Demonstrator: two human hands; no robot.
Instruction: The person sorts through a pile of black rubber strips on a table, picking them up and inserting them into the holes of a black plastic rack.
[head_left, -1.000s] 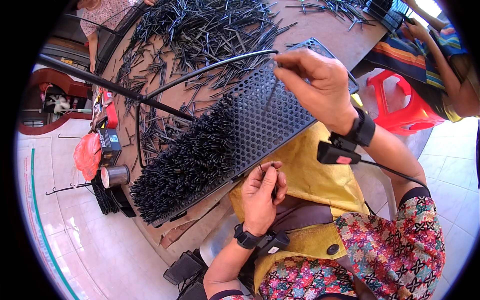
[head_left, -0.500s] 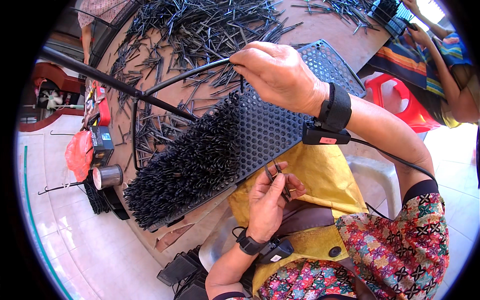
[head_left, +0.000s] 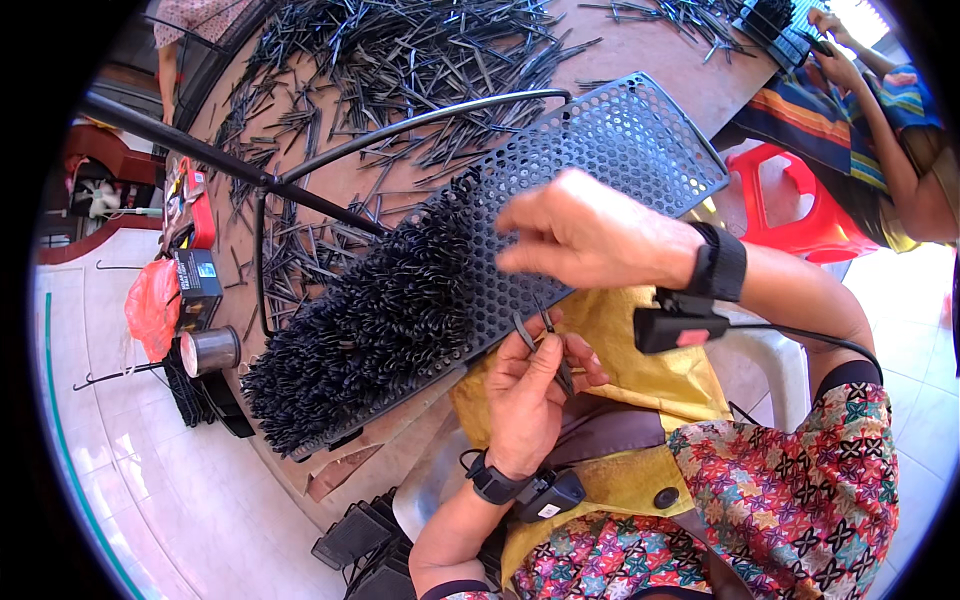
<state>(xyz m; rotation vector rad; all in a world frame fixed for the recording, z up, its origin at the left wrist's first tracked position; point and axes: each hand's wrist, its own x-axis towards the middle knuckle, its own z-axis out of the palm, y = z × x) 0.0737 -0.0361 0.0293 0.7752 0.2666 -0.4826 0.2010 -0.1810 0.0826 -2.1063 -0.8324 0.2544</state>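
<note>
Below the middle, my left hand [head_left: 527,400] is closed on several thin black plastic strips [head_left: 563,378], which poke out between thumb and fingers. Above it my right hand [head_left: 595,235] hovers over the black perforated board [head_left: 620,130]. Its fingers are blurred but look apart, and I see nothing in them. The board lies aslant across the table's near side, its right part showing bare holes. Dense tufts of black bristle-like strips [head_left: 360,330] cover the left part, ending near my right fingertips.
A black metal frame [head_left: 190,145] with a curved rod [head_left: 430,118] reaches over the board. Loose black strips [head_left: 400,60] are heaped on the brown table [head_left: 690,90]. A metal can [head_left: 211,352] and red plastic bag [head_left: 150,310] are left; a red stool [head_left: 800,215] and another person are right.
My right hand has come away from the end of the curved rod, moving down and right over the board. My left hand has shifted slightly left and still grips the strips.
</note>
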